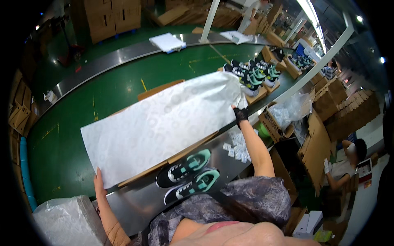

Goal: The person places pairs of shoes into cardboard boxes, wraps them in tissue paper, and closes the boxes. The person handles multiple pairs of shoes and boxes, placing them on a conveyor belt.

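Observation:
A big white sheet of wrapping paper (164,123) with a faint ring pattern is spread out in front of me, partly over brown cardboard (162,89). My left hand (99,180) pinches its near left corner. At the right end, where the paper is creased, my right hand (241,115) in a black fingerless glove grips the edge; part of those fingers is hidden. Close to me on the metal ledge lie two black shoes with mint-green linings, one shoe (182,168) beside the other (193,185). Small white packets (237,146) are scattered below my right hand.
A green conveyor belt (74,143) runs beyond the ledge, with several more shoes (256,74) on boxes at the far right. A plastic-wrapped stack (67,221) stands at lower left. A carton of clear bags (279,119) and a co-worker (342,168) are at right.

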A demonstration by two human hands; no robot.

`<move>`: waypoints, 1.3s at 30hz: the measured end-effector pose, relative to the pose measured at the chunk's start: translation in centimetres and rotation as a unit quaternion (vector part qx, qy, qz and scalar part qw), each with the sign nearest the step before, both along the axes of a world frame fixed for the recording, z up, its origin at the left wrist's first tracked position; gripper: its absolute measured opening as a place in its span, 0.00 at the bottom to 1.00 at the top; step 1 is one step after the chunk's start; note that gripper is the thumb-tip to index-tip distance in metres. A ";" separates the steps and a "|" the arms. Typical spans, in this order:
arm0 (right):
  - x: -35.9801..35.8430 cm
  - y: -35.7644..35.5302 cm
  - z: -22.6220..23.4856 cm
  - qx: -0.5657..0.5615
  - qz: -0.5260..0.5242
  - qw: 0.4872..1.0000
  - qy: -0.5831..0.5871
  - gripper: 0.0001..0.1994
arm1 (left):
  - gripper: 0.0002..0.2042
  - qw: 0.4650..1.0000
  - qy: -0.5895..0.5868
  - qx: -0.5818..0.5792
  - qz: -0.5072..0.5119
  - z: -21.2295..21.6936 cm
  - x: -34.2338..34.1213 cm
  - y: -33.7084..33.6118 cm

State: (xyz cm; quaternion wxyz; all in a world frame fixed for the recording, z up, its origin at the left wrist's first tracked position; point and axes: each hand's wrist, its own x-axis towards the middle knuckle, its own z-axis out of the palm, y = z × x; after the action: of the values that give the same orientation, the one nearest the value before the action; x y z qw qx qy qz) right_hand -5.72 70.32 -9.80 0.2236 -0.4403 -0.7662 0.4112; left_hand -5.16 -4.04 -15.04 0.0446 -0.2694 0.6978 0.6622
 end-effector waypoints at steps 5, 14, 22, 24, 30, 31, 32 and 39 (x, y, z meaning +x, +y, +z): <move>-2.0 1.8 14.9 0.309 -0.025 0.944 0.115 0.44 | 0.26 0.977 0.011 0.210 -0.037 0.3 -1.0 3.6; 4.6 -9.6 5.4 0.162 0.479 0.858 0.085 0.04 | 0.20 0.981 0.107 0.162 -0.005 1.3 0.2 5.9; 17.5 -23.7 3.3 0.175 0.706 0.687 0.008 0.11 | 0.18 0.984 0.120 0.126 -0.037 -0.6 -0.8 12.1; 18.5 -23.4 4.4 0.187 0.683 0.705 -0.031 0.11 | 0.18 0.983 0.144 0.103 -0.045 -1.2 -1.2 12.7; 20.3 -23.2 -0.6 0.449 0.614 0.631 0.151 0.05 | 0.18 0.988 0.108 0.087 -0.062 0.1 -1.2 13.9; 20.3 -23.5 -1.6 0.443 0.600 0.652 0.137 0.03 | 0.18 0.989 0.100 0.087 -0.061 0.8 -0.9 13.8; 21.3 -22.4 -6.4 0.441 0.608 0.660 0.026 0.02 | 0.18 0.991 0.099 0.069 -0.056 1.1 -0.8 13.7; 20.9 -22.9 -5.5 0.267 0.651 0.703 0.105 0.04 | 0.18 0.990 0.129 0.035 -0.051 0.6 -0.5 12.9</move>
State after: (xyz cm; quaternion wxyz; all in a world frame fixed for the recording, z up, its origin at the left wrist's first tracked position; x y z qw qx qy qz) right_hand 15.18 47.43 -15.29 0.0871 0.2923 -0.9114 0.2764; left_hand -5.70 8.85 -14.44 -0.0029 -0.1442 0.6865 0.7127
